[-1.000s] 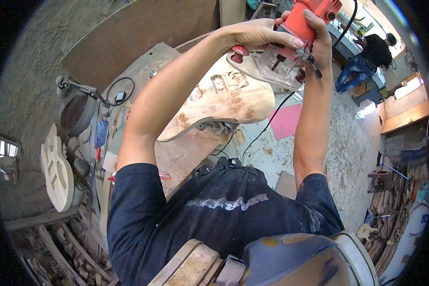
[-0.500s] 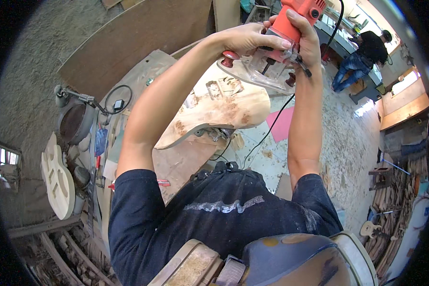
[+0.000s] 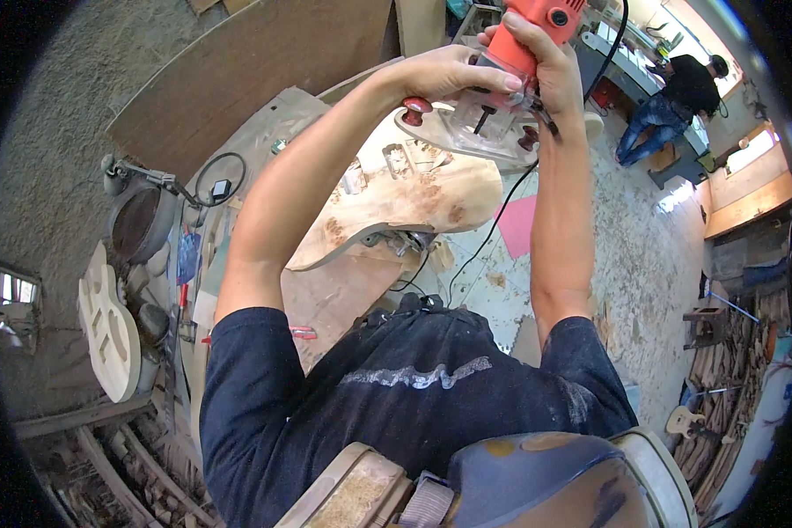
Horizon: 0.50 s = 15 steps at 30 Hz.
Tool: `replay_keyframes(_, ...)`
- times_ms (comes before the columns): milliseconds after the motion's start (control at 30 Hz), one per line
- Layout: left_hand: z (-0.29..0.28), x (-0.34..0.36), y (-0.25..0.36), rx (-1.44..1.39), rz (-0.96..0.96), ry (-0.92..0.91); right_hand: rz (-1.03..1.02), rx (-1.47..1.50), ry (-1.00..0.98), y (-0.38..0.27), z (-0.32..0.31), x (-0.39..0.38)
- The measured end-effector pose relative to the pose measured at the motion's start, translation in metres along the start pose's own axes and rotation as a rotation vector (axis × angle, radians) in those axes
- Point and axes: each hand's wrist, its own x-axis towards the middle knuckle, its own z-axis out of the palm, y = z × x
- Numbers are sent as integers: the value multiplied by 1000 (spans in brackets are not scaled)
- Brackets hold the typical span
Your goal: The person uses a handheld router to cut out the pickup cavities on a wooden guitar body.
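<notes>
Both my hands hold a red handheld router (image 3: 530, 48) by its body, at the top of the view. My left hand (image 3: 444, 72) wraps its near left side, thumb pointing right across the front. My right hand (image 3: 554, 75) grips its right side. Below my fingers a clear base plate (image 3: 444, 128) carries a red knob (image 3: 414, 110) on the left and a darker one at the right. Beneath the router lies a pale, figured wooden guitar body (image 3: 396, 202) with cut pockets. The base plate overlaps its far edge; contact between them I cannot tell.
A metal clamp (image 3: 407, 239) sits under the guitar body's near edge. A black cord (image 3: 493, 231) runs below the router. Another carved guitar body (image 3: 113, 330) stands at left, near a round lamp (image 3: 141, 224). A person (image 3: 673, 110) works at a bench at far right.
The router has shifted slightly left, both hands moving with it and keeping their grip. The guitar body lies in nearly the same place.
</notes>
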Motion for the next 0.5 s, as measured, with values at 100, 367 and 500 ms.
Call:
replay_keyframes(100, 0, -10, -6, -8, 27, 28, 25, -65, -2, 8, 0, 1)
replay_keyframes(367, -22, -47, -38, 218, -60, 147, -147, -488, 0, 47, 11, -13)
replay_keyframes(500, -40, -69, -101, 458, 145, 301, -220, -470, -4, 88, 18, -18)
